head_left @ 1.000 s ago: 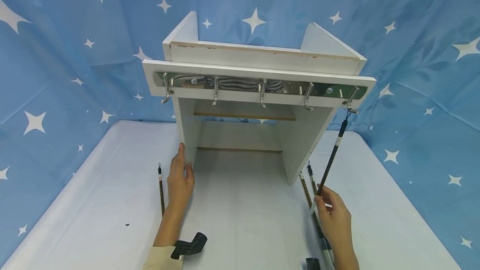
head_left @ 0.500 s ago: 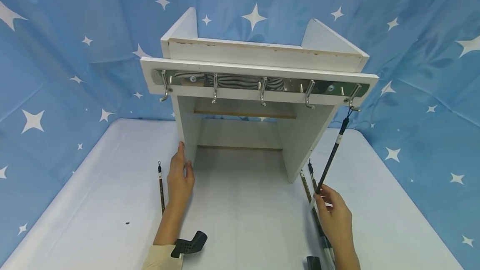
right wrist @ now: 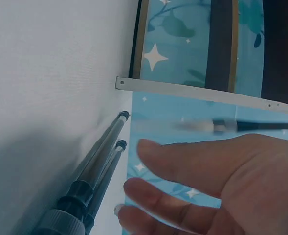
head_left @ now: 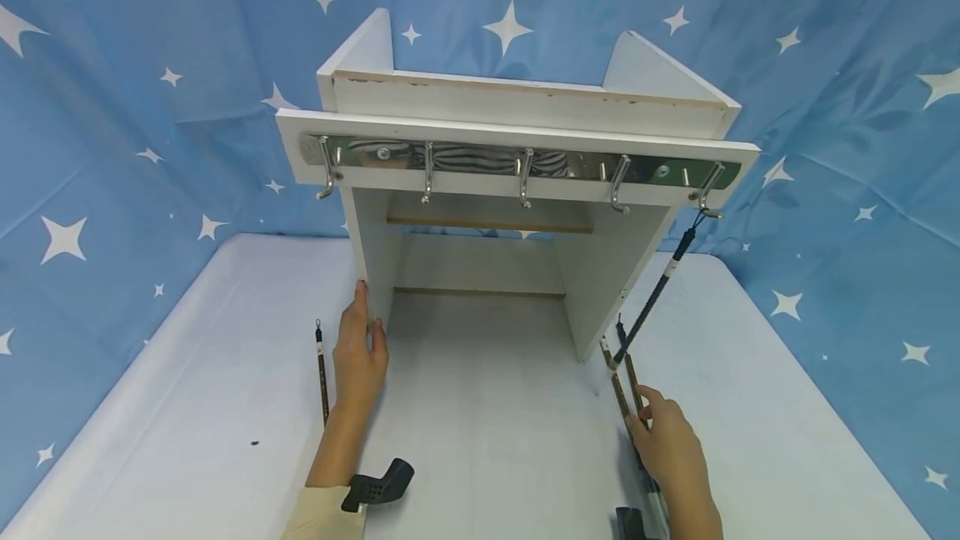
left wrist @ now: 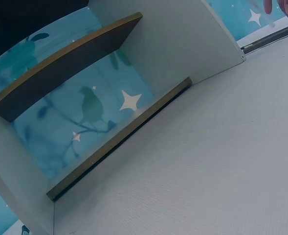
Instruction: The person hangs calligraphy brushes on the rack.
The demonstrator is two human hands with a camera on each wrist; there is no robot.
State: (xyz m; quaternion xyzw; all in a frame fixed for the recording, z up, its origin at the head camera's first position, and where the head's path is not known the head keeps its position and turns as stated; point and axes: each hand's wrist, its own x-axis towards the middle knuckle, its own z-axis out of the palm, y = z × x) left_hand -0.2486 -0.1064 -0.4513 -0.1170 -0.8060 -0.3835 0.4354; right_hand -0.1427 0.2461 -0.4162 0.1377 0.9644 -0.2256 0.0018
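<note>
A white shelf unit (head_left: 480, 132) stands on the table with a row of metal hooks on its front rail. From the rightmost hook (head_left: 708, 190) a dark-handled calligraphy brush (head_left: 654, 294) hangs by its loop, slanting, its white tip blurred in the right wrist view. My right hand (head_left: 667, 448) is just below that brush, apart from it; thumb and fingers are spread with nothing between them in the right wrist view. Beside it, two brushes (right wrist: 104, 147) lie on the table. My left hand (head_left: 362, 361) rests against the shelf's left side panel (head_left: 371, 248), fingers fairly straight.
Another brush (head_left: 322, 373) lies on the white table (head_left: 480, 440), left of my left hand. A small dark speck (head_left: 255, 442) is on the cloth at left. A blue star-patterned curtain (head_left: 150, 40) hangs behind. The other hooks (head_left: 427, 173) bear nothing.
My right hand has let go of the hanging brush and moved slightly down. The brush has swung left and away from the fingers. My left hand stays on the panel.
</note>
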